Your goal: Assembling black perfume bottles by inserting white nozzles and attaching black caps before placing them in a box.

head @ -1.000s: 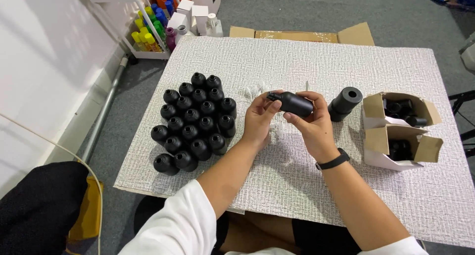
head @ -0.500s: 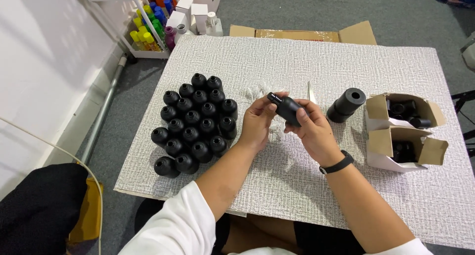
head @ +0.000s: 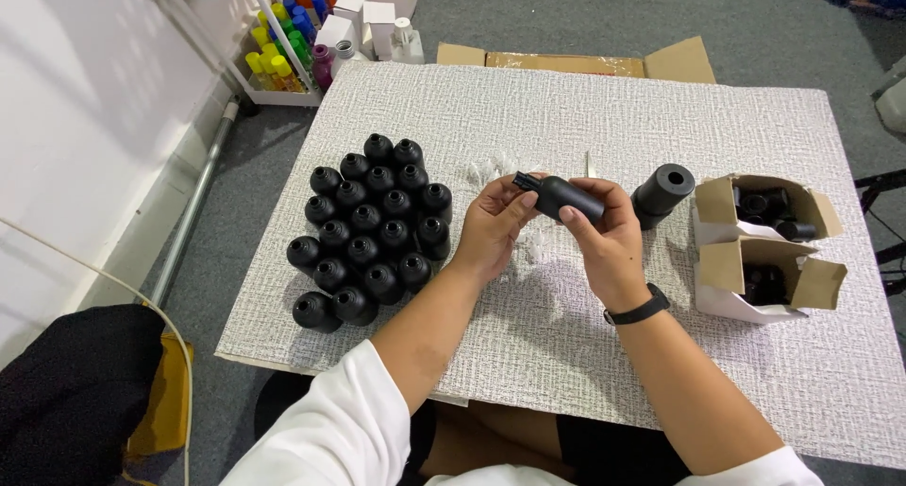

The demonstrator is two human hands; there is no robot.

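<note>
The small black plastic bottle looks matt and smooth. The white table covering is rough, woven-textured. The open boxes are plain brown cardboard.

The tabletop wore a white textured cover. On it stood a cluster of black bottles, a black cylinder, two open cardboard boxes, and small white pieces.

— What's mid-frame?
— Both hands, left hand and right hand, hold a black bottle sideways above the mat.
— Left of them?
— Clustered black bottles. Boxes sit right.
</note>
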